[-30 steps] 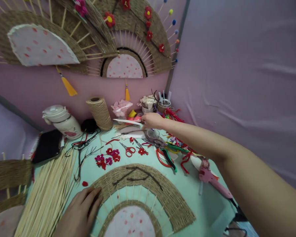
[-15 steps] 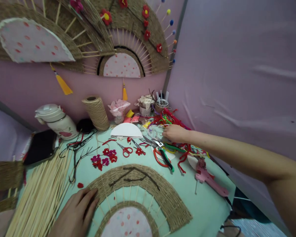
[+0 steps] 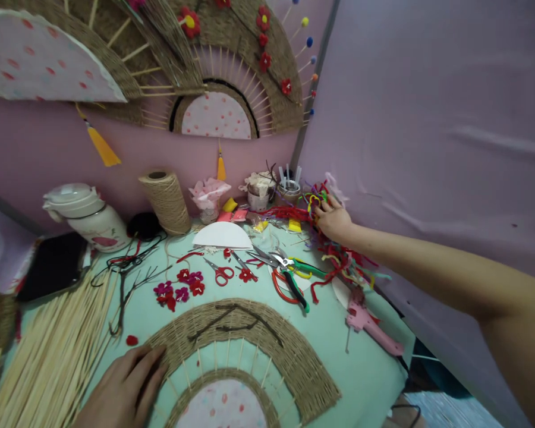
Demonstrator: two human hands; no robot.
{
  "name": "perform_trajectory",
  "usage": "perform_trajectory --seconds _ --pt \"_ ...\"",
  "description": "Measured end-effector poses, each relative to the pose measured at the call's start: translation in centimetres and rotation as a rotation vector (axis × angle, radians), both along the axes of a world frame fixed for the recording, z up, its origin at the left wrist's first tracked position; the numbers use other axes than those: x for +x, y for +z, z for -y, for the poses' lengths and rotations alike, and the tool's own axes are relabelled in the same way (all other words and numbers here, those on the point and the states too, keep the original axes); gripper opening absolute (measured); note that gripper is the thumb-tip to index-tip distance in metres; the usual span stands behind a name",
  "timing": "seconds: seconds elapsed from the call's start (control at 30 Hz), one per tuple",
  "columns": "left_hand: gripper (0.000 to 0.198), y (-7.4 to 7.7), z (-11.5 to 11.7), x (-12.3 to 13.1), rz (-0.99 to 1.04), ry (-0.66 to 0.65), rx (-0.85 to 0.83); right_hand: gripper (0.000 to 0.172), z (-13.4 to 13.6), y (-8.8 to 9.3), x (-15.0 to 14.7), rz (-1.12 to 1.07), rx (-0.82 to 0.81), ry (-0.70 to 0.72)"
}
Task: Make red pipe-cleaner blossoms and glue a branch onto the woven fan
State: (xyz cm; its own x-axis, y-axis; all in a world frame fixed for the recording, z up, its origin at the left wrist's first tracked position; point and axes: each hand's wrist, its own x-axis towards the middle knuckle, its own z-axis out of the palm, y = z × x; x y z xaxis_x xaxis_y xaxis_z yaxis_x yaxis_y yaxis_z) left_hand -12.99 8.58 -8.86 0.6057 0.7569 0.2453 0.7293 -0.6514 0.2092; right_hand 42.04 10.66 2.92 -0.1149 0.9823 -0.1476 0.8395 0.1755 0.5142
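A woven fan-shaped piece (image 3: 310, 368) lies on the table before me, with dark twigs (image 3: 249, 321) on its band and a pink-dotted half-round panel (image 3: 225, 404) in its centre. On its left end rests my left hand (image 3: 120, 386), fingers stretched out and fairly flat. At the back right, my right hand (image 3: 336, 223) reaches into a tangle of coloured yarn (image 3: 323, 199) by the wall, its fingers curled into the strands; the fingertips are partly hidden. Below that hand lie green-handled pliers (image 3: 296, 288), open scissors and a pink glue gun (image 3: 372, 330).
Red and purple flowers (image 3: 182, 288) and small red scissors (image 3: 224, 274) lie beyond the fan. Thin sticks (image 3: 53, 351), a phone (image 3: 53, 264), a white bottle (image 3: 87, 217) and a twine spool (image 3: 166, 202) stand or lie left. Finished fans (image 3: 249, 41) hang on the wall.
My right hand has moved back and right, bunching the yarn up against the wall; yellow packets now show where it was. My left hand stays on the fan. The view has shifted slightly right.
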Motion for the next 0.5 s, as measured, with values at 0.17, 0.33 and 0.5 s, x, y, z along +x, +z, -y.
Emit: perform_trajectory --seconds 0.17,0.33,0.5 --pt "0.034 0.0 0.0 0.1 0.033 0.032 -0.022 0.035 1.1 1.2 0.4 -0.018 0.118 -0.049" --pt "0.034 0.3 0.0 0.3 0.043 0.038 -0.031 0.035 0.8 0.3 -0.6 -0.110 0.114 0.015" --pt "0.034 0.3 0.0 0.1 0.017 0.035 -0.032 0.026 -1.4 -0.9 -1.9 -0.279 -0.070 -0.015"
